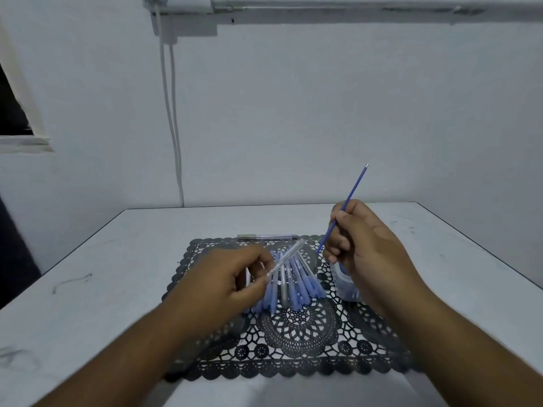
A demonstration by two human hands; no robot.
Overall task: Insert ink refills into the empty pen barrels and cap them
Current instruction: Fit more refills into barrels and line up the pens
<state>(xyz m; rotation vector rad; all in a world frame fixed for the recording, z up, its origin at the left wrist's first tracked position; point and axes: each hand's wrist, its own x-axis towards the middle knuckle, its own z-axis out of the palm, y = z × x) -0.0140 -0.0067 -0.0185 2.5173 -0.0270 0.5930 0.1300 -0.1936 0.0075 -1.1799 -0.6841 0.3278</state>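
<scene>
Left hand pinches a clear empty barrel, angled up-right above the pile of pens. Right hand pinches a blue refill, tip pointing up, well apart from the barrel.

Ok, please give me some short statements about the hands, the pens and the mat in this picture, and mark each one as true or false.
1. The right hand holds a blue ink refill. True.
2. The refill is already inside the clear barrel. False: the two are apart, one in each hand.
3. The left hand holds the clear barrel. True.
4. The pile of pens lies on bare table. False: it lies on the black lace mat.
5. One pen lies alone at the mat's far edge. True.
</scene>
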